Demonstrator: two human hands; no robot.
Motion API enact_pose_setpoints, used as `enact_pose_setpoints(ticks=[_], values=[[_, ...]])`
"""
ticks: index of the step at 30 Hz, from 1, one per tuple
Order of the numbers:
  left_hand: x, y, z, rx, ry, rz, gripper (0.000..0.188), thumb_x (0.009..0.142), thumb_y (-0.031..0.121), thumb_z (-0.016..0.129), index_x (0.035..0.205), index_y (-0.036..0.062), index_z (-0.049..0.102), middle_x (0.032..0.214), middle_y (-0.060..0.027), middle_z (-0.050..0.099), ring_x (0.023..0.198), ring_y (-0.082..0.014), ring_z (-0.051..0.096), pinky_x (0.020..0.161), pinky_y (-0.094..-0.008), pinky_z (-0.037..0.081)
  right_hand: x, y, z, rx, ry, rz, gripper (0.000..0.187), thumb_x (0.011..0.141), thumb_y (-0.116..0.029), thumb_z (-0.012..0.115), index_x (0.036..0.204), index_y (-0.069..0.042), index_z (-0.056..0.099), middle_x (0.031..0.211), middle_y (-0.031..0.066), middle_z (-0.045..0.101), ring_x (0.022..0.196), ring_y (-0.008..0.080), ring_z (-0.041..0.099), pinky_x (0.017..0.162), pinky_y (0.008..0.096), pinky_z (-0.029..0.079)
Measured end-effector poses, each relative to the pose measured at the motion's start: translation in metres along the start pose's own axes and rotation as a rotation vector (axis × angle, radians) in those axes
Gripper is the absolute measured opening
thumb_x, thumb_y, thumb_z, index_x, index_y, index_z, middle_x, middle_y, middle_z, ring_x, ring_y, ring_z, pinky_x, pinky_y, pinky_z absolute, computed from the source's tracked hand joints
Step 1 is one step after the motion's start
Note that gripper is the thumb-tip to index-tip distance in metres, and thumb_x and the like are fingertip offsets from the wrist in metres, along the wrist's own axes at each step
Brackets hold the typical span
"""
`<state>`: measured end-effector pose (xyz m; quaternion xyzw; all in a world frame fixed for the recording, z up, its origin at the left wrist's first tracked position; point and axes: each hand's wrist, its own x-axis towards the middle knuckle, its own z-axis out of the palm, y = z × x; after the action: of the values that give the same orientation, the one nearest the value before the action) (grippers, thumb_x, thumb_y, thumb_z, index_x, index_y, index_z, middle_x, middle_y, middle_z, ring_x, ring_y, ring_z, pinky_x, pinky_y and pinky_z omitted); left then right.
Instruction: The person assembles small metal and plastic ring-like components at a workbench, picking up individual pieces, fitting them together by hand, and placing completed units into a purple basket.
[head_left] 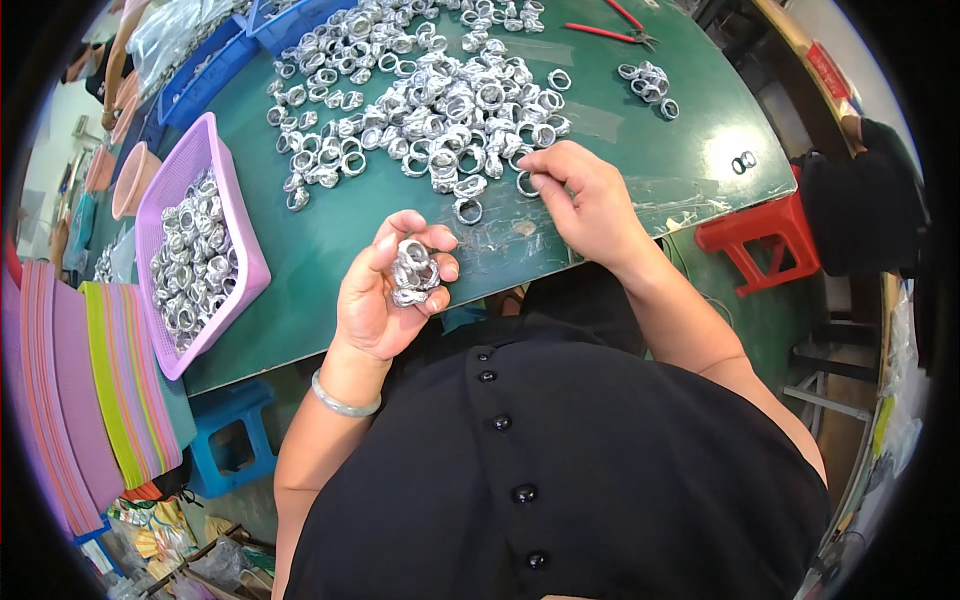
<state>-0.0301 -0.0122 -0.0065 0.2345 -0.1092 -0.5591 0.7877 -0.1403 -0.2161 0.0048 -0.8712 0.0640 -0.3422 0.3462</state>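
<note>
Silvery rings [413, 272] inside left hand [370, 308].

A red stool [768, 222] and a blue stool [235, 408] (both low) flank the green table [700, 150].

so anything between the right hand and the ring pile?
Nothing visible. The right hand has its fingers right at a ring on the near edge of the pile.

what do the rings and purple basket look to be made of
The rings: probably metal, silvery and shiny, judging by bright glints, though a coating is possible. The purple basket: likely moulded plastic, satin, given its even colour and smooth rim.
</note>
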Motion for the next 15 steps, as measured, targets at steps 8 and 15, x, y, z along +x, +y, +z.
enact_pose_setpoints(ticks=[8,15], values=[[0.0,0.0,0.004,0.134,0.14,0.023,0.024,0.087,0.024,0.052,0.103,0.0059,0.054,0.09,-0.0079,0.051,0.079,-0.0198,0.049,0.053,-0.0241,0.043,-0.001,-0.017,0.023,-0.298,-0.186,-0.164,0.015,0.07,-0.021,0.066,0.076,-0.009,0.059,0.075,0.0053,0.051,0.077,0.0234,0.052,0.07,0.0355,0.036],[0.0,0.005,0.009,0.295,0.249,0.031,0.022,0.089,0.021,0.051,0.104,0.005,0.054,0.069,-0.0018,0.045,0.071,-0.0152,0.045,0.05,-0.0215,0.039,0.011,-0.009,0.026,-0.348,-0.207,-0.229,0.013,0.069,-0.01,0.064,0.082,-0.009,0.061,0.073,0.0036,0.05,0.072,0.023,0.052,0.066,0.0356,0.038]])
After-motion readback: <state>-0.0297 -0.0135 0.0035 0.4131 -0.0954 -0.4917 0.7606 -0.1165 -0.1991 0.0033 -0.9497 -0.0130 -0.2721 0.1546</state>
